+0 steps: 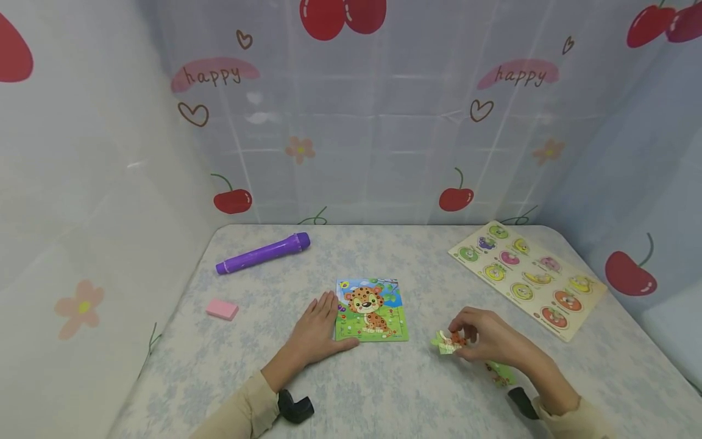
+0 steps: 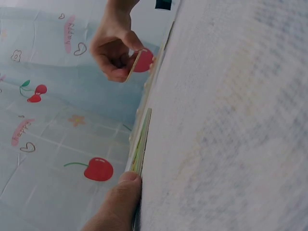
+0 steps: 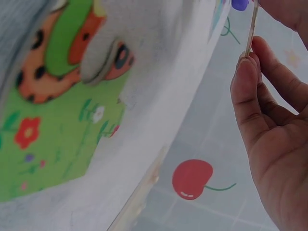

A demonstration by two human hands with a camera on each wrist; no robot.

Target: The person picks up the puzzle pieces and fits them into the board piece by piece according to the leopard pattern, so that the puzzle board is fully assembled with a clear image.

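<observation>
A leopard picture puzzle (image 1: 373, 311) lies flat in the middle of the table. My left hand (image 1: 315, 332) rests at its left side with straight fingers, and the thumb lies along its lower edge. To the right, my right hand (image 1: 485, 335) pinches a puzzle piece (image 1: 446, 343) printed in green and spotted orange, held above the table. In the right wrist view that piece (image 3: 251, 33) shows edge-on between thumb and fingers. Another green puzzle piece (image 3: 53, 130) with flowers and a spotted part lies on the table below my right hand, which partly covers it in the head view.
A purple toy microphone (image 1: 263, 253) lies at the back left, with a pink block (image 1: 222, 309) nearer the front. At the back right lies a fruit picture board (image 1: 526, 277). A cherry-print curtain (image 1: 373, 122) closes off the back and sides.
</observation>
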